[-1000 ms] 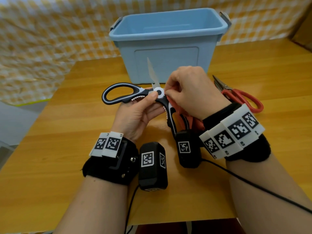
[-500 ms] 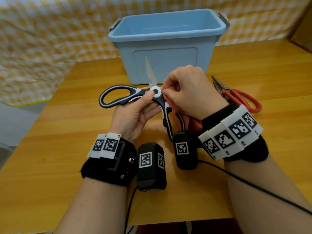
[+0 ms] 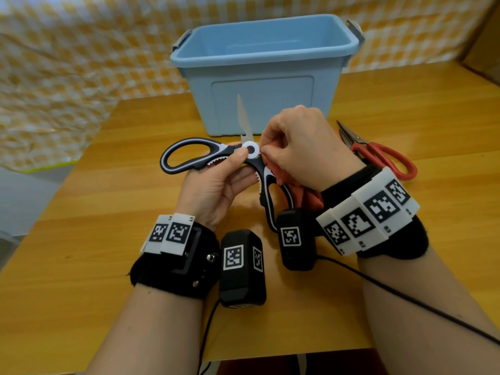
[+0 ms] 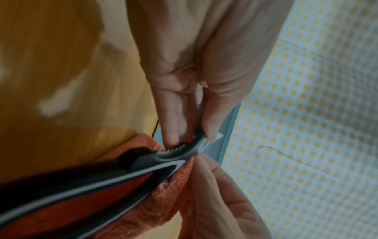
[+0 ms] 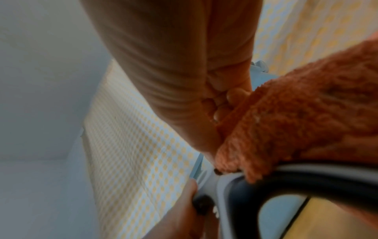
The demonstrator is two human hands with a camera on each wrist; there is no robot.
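Note:
Black-and-white kitchen scissors (image 3: pixel 189 156) are held spread wide above the wooden table (image 3: pixel 81 239), one blade pointing up. My left hand (image 3: pixel 230 169) grips them at the white pivot, thumb on top and fingers underneath; the left wrist view shows the fingers at the toothed handle of the scissors (image 4: pixel 178 153). My right hand (image 3: pixel 295 147) holds a bunched orange cloth (image 3: pixel 281 171) against the scissors just right of the pivot. In the right wrist view the cloth (image 5: pixel 296 113) lies over the scissors (image 5: pixel 286 182), beside my curled right-hand fingers.
A light blue plastic bin (image 3: pixel 265 69), open on top, stands just behind the hands. Red-handled scissors (image 3: pixel 378 155) lie on the table to the right. A yellow checked cloth (image 3: pixel 67 63) hangs behind the table. Cables run from the wrist units toward the near table edge.
Both hands stay at the pivot of the scissors; the right hand with the cloth has shifted slightly along the scissors near the pivot. The scissors stay spread.

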